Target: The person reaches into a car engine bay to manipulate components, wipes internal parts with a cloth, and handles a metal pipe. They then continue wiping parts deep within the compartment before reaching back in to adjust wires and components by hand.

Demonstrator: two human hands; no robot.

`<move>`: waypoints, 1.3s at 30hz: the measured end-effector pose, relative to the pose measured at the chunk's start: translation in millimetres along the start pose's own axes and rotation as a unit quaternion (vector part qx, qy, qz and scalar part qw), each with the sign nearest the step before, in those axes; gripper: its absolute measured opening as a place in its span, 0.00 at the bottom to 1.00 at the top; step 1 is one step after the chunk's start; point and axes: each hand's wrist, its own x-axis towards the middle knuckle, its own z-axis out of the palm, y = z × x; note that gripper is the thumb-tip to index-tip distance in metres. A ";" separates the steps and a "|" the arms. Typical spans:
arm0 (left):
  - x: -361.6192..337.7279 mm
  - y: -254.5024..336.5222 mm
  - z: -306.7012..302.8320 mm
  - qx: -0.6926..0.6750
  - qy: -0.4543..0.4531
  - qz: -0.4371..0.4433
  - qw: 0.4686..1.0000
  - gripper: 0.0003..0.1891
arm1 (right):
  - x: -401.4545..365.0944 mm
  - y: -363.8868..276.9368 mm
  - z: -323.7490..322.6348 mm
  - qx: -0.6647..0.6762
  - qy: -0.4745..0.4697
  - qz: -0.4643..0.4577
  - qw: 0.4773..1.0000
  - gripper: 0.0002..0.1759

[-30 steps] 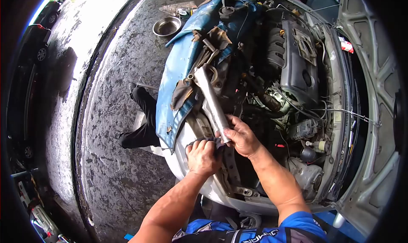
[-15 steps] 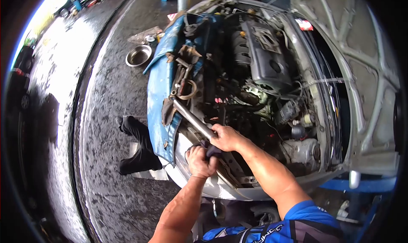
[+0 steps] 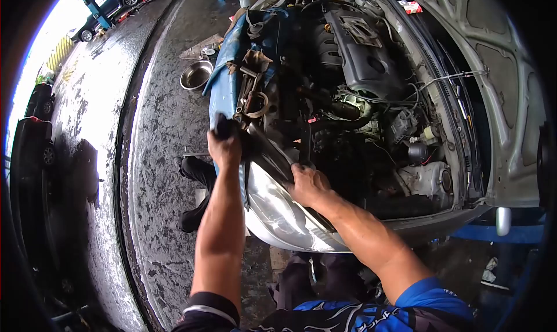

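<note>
My right hand is closed round the near end of a metal tube, which lies slantwise over the front edge of the engine bay. My left hand grips a dark rag by the tube's far end; blur hides whether the rag touches the tube. Just beyond that hand, several wrenches and a tan ring rest on the blue cover over the car's front. Below the tube is the headlight.
The engine fills the bay under a raised hood. A metal bowl stands on the wet floor. Another person's dark-trousered legs stick out beside the car's front. Parked cars are at the left.
My left hand has moved forward with the dark rag, from near my right hand to the tube's far end. My right hand stays on the tube. The view has shifted slightly.
</note>
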 end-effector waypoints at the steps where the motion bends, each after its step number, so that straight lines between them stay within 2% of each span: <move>1: 13.8 3.9 8.4 0.062 -0.012 0.070 0.996 0.27 | 1.4 2.2 3.7 -0.018 -0.017 0.018 1.000 0.23; 3: 32.4 13.1 21.1 0.148 -0.025 0.201 0.968 0.26 | -4.2 -5.6 -0.4 -0.008 -0.021 0.043 0.999 0.25; 4: 35.4 36.1 17.0 0.187 -0.100 0.163 0.964 0.25 | -7.6 -5.8 2.3 -0.015 0.008 0.035 0.999 0.27; 5: 39.2 42.8 20.0 0.188 -0.102 0.166 0.963 0.25 | -12.6 -4.6 6.1 -0.021 0.035 0.026 0.999 0.29; 7: 48.1 49.0 25.5 0.228 -0.179 0.138 0.947 0.23 | -18.5 3.4 22.2 -0.032 0.059 0.019 0.998 0.31; 8: 50.0 46.2 29.4 0.233 -0.175 0.166 0.942 0.19 | -19.3 7.5 28.6 -0.031 0.123 -0.008 0.992 0.31; 9: 50.6 43.5 32.6 0.234 -0.177 0.168 0.941 0.19 | -20.6 12.3 34.3 -0.031 0.185 -0.034 0.982 0.31; 12: 49.7 44.4 32.5 0.234 -0.200 0.164 0.937 0.15 | -21.4 11.3 32.3 -0.014 0.186 -0.033 0.982 0.30; 14: 50.3 38.8 33.6 0.204 -0.152 0.240 0.937 0.13 | -21.3 12.4 34.4 -0.013 0.188 -0.032 0.982 0.30; 15: 52.7 36.9 34.7 0.204 -0.152 0.243 0.936 0.13 | -20.9 13.3 35.3 -0.014 0.187 -0.031 0.982 0.30; 17: 52.7 41.7 33.0 0.210 -0.188 0.189 0.941 0.13 | -21.0 11.7 32.8 -0.013 0.190 -0.030 0.981 0.29; 18: 52.4 43.9 33.3 0.210 -0.190 0.191 0.940 0.13 | -21.7 11.2 32.1 -0.013 0.189 -0.028 0.981 0.29; 21: 48.9 53.5 28.2 0.208 -0.168 0.208 0.941 0.11 | -21.2 12.4 30.5 -0.024 0.184 -0.037 0.982 0.29; 24: 54.5 59.5 23.6 0.180 -0.090 0.241 0.949 0.06 | -20.9 13.4 30.6 -0.015 0.200 -0.048 0.978 0.30; 25: 52.2 68.1 17.9 0.208 -0.071 0.213 0.952 0.05 | -21.3 12.0 27.5 -0.010 0.201 -0.045 0.978 0.30; 27: 61.8 62.6 14.0 0.200 -0.029 0.229 0.952 0.06 | -22.4 10.0 19.9 0.013 0.197 -0.052 0.979 0.29; 28: 58.6 67.5 6.0 0.150 -0.041 0.216 0.964 0.16 | -22.3 10.1 16.8 0.018 0.198 -0.050 0.979 0.29; 30: 63.0 68.1 0.3 0.197 -0.014 0.203 0.959 0.16 | -23.1 8.9 11.5 0.043 0.138 -0.038 0.989 0.29; 33: 88.5 59.7 -4.1 0.238 0.016 0.226 0.944 0.15 | -25.4 7.7 8.3 0.046 0.122 -0.032 0.991 0.28; 34: 79.6 75.9 -13.7 0.234 0.032 0.261 0.936 0.18 | -25.6 8.4 9.8 0.047 0.122 -0.031 0.991 0.28; 35: 83.7 76.1 -17.0 0.234 0.032 0.261 0.936 0.18 | -25.2 9.5 13.3 0.032 0.135 -0.033 0.990 0.28; 37: 93.1 78.4 -26.3 0.221 0.044 0.105 0.968 0.21 | -24.5 11.3 18.7 0.017 0.145 -0.036 0.989 0.29; 38: 79.7 88.7 -37.4 0.244 0.058 0.146 0.957 0.20 | -24.1 11.6 19.7 0.010 0.151 -0.038 0.988 0.30; 39: 70.8 92.2 -49.1 0.249 0.102 0.261 0.927 0.19 | -24.9 12.2 21.3 0.004 0.156 -0.037 0.987 0.31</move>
